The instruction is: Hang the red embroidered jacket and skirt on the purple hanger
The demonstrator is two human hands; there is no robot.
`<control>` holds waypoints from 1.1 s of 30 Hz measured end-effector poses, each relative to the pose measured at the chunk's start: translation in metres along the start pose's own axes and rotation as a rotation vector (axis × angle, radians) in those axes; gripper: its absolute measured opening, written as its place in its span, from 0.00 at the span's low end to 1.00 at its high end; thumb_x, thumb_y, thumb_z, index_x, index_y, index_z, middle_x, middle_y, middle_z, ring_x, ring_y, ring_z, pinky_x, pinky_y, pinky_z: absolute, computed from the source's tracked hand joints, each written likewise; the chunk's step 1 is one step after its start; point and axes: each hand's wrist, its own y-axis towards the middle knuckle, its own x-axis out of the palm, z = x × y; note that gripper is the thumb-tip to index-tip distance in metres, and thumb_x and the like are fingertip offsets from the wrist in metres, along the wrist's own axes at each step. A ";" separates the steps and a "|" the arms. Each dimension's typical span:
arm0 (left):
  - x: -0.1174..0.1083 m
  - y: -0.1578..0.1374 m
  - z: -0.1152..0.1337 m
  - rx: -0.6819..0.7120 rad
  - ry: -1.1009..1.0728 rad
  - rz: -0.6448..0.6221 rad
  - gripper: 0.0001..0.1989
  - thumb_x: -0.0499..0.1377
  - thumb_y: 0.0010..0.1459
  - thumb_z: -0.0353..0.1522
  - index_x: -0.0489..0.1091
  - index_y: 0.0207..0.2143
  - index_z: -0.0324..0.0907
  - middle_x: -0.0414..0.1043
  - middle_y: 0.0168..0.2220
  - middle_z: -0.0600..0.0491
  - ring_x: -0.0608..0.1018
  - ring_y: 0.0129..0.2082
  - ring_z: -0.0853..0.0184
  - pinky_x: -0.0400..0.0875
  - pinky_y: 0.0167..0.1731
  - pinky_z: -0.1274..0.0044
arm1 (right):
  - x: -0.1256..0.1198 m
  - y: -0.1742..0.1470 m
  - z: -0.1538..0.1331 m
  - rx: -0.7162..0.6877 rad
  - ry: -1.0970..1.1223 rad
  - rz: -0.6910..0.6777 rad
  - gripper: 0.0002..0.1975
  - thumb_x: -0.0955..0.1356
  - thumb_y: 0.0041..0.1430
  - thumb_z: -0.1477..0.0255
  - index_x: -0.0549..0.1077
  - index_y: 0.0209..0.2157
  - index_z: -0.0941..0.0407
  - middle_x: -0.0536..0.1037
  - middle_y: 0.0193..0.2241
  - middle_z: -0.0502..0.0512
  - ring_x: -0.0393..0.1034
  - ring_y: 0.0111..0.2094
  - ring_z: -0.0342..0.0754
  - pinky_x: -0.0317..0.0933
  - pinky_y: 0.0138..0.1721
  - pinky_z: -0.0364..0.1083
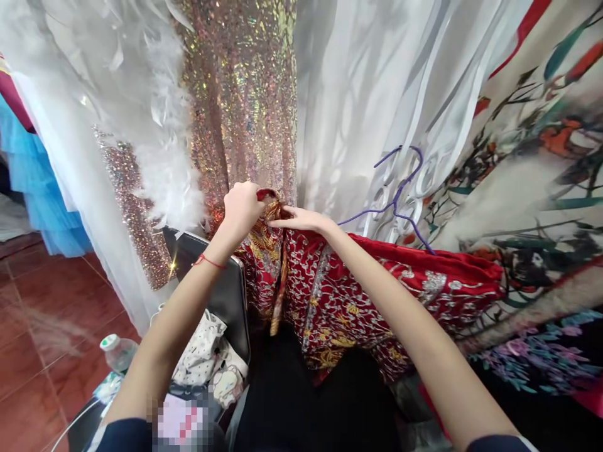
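A red garment point(358, 289) with silver and gold embroidery spreads across the middle, above my lap. My left hand point(242, 206) is closed on its upper left edge, where gold trim bunches up. Close beside it, my right hand point(304, 218) pinches the same edge, with its fingers partly stretched along the gold trim. A narrow gold strip point(277, 307) hangs down from there. The purple hanger point(398, 194) rises behind the garment's top edge on the right; its lower part is hidden by the fabric.
A sequined curtain point(245, 94) and white feathery fabric point(160, 125) hang ahead. Floral cloth point(546, 163) hangs at the right. At the left are a black chair back point(230, 295), bundled white cloth point(202, 345), a clear bottle point(117, 355) and a blue ruffled dress point(47, 188).
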 end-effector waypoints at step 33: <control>-0.004 -0.028 -0.017 -0.121 0.035 0.152 0.23 0.48 0.68 0.41 0.75 0.30 0.38 0.75 0.26 0.42 0.79 0.33 0.56 0.70 0.40 0.64 | 0.028 0.054 -0.029 -0.083 -0.494 0.019 0.23 0.71 0.54 0.77 0.72 0.53 0.54 0.79 0.48 0.60 0.75 0.48 0.54 0.67 0.48 0.47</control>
